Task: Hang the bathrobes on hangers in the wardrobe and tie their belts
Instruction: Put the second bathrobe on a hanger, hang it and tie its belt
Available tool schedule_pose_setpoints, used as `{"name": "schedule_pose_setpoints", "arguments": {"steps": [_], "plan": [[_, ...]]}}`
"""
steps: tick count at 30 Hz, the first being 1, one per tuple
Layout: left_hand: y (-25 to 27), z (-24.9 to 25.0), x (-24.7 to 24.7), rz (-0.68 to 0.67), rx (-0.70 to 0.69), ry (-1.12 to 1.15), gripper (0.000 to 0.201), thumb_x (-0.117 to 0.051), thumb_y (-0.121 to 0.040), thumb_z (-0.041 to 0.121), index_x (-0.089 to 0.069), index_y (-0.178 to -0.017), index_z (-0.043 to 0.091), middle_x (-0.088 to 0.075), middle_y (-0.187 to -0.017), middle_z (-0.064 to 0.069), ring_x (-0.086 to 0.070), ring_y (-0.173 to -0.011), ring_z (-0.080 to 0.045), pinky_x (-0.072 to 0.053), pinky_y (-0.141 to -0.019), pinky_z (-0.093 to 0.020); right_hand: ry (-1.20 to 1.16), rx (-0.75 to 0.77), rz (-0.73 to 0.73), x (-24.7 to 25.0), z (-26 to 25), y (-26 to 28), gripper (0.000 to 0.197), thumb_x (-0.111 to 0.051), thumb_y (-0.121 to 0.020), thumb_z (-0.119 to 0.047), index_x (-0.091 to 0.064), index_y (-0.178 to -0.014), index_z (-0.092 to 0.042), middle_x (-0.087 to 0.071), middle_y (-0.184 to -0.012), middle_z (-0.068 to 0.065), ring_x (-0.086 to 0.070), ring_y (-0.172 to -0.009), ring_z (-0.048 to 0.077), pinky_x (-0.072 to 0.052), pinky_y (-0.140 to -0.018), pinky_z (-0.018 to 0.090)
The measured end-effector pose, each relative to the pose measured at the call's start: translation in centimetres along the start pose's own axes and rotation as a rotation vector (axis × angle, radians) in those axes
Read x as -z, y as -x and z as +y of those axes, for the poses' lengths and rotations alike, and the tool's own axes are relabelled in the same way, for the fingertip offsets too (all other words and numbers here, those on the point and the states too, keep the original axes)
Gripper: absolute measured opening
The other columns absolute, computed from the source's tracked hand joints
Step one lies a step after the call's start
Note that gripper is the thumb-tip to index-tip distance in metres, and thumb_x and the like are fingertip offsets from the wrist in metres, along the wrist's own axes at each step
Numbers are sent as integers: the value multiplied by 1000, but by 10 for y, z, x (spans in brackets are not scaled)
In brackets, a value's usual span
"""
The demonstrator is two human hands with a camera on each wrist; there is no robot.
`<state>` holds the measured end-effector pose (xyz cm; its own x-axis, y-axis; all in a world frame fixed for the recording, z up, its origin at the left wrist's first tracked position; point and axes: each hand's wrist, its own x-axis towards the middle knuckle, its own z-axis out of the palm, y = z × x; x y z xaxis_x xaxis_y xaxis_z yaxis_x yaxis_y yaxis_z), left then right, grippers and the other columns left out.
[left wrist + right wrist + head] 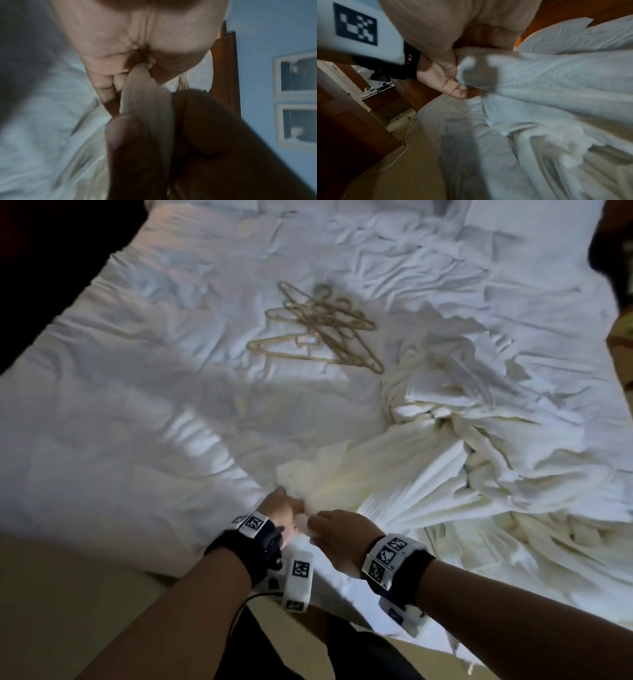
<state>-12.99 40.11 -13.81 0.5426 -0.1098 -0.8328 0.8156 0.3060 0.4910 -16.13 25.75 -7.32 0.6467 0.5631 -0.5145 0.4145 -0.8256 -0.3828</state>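
Observation:
A cream bathrobe (342, 470) stretches from a crumpled heap of bathrobes (479, 440) on the right of the bed toward me. My left hand (286, 510) and right hand (337, 534) meet at the bed's near edge, and both grip one bunched end of that robe. In the left wrist view a strip of cloth (145, 101) runs out of my left hand (123, 75), with the right hand (205, 128) dark in front. In the right wrist view my right hand (458, 44) clutches the terry cloth (539, 81) beside the left hand (448, 85). Several tan hangers (318, 326) lie tangled mid-bed.
The bed (137, 405) has a rumpled white sheet, with pillows (376, 220) at its far end. Beige floor (68, 594) lies at my left. A dark wooden door (342, 121) stands beside the bed, and a white cable (393, 159) trails over the floor.

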Motion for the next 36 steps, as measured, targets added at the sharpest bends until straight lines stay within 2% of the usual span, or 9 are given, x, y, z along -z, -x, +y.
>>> {"name": "schedule_pose_setpoints", "arguments": {"steps": [6, 10, 12, 15, 18, 22, 24, 29, 36], "plan": [[20, 83, 48, 130, -214, -415, 22, -42, -95, 19, -45, -74, 24, -48, -77, 3, -47, -65, -13, -46, -65, -28, -105, -2, 291, 26, -4, -56, 51, -68, -83, -43, -52, -124, -15, -50, -122, 7, -51, -107, 25, -40, -91, 32], [42, 167, 105, 82, -378, -678, 21, -46, -95, 16, -61, -102, 4, -50, -76, 5, -55, -70, -15, -47, -69, -23, 153, -321, 220, 42, 18, -83, 73, -68, -78, -53, -41, -139, -25, -48, -134, 5, -46, -119, 29, -36, -102, 38], [64, 212, 147, 36, -647, -931, 37, -58, -83, 16, -60, -110, -9, -61, -81, -5, -66, -88, -28, -50, -72, -24, 214, -488, 217, 52, 18, -93, 67, -60, -80, -63, -44, -133, -27, -52, -128, 3, -49, -117, 28, -40, -99, 38], [87, 281, 222, -123, -876, -1446, 35, -58, -34, 13, -63, -63, -5, -65, -59, -18, -69, -56, -34, -49, -39, -29, 240, -519, 218, 64, -18, -130, 59, -51, -85, -66, -45, -128, -26, -56, -123, 2, -55, -111, 28, -45, -93, 39], [103, 348, 294, 84, -1047, -1499, 11, -48, -55, 4, -55, -47, 0, -55, -45, -18, -60, -36, -29, -39, -27, -21, 120, -374, 269, 78, -93, -195, 52, -48, -89, -61, -46, -131, -30, -60, -125, 1, -59, -111, 26, -42, -92, 38], [144, 418, 357, 582, -852, -1048, 29, -43, -95, 6, -62, -113, -8, -60, -118, -28, -60, -109, -39, -48, -74, -31, -137, -165, 332, 93, -197, -261, 45, -52, -90, -53, -49, -129, -31, -64, -121, 3, -61, -108, 29, -46, -88, 37], [156, 428, 368, 676, -694, -1107, 31, -45, -98, 12, -58, -123, 1, -54, -131, -21, -52, -118, -35, -41, -93, -38, -198, -102, 280, 95, -224, -277, 47, -52, -91, -53, -49, -130, -28, -63, -123, 6, -61, -109, 31, -48, -89, 38], [118, 384, 346, 485, -714, -1043, 52, -61, -75, 40, -63, -121, 17, -62, -120, -7, -58, -108, -27, -46, -88, -33, -229, -126, 100, 85, -212, -290, 43, -53, -93, -47, -51, -123, -16, -59, -125, 9, -57, -113, 31, -45, -93, 39], [32, 301, 273, 291, -501, -912, 77, -63, -82, 2, -29, -148, 16, -42, -146, -7, -46, -130, -25, -41, -105, -37, -267, -270, -18, 75, -139, -264, 57, -65, -82, -56, -50, -128, -25, -63, -119, 0, -58, -110, 22, -44, -92, 32]]}}
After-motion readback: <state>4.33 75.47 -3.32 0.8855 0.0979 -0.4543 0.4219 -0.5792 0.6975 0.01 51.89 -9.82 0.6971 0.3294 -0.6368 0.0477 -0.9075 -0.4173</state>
